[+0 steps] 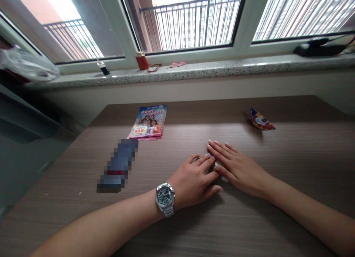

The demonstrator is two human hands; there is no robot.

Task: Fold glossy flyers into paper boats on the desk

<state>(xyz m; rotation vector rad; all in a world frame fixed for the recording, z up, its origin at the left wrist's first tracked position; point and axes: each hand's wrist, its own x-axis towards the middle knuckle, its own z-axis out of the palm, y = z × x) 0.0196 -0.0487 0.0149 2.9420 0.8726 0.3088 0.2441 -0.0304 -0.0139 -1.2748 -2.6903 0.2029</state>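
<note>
My left hand (195, 181), with a silver watch (165, 195) on its wrist, lies over the brown table (83, 220) near the middle, its fingers spread and slightly bent. Beside it on the right, my right hand (237, 168) lies flat with its fingers stretched out. The fingertips of both hands meet over a small piece of paper (216, 163), mostly hidden beneath them. A folded colourful paper (260, 121) stands at the back right. At the back left lies a stack of printed flyers (149, 122).
A blurred-out dark blue object (119, 165) lies left of my left hand. Behind the table, the stone windowsill (205, 70) holds a red container (142, 61), a small black item (103, 68) and a black device (318, 48).
</note>
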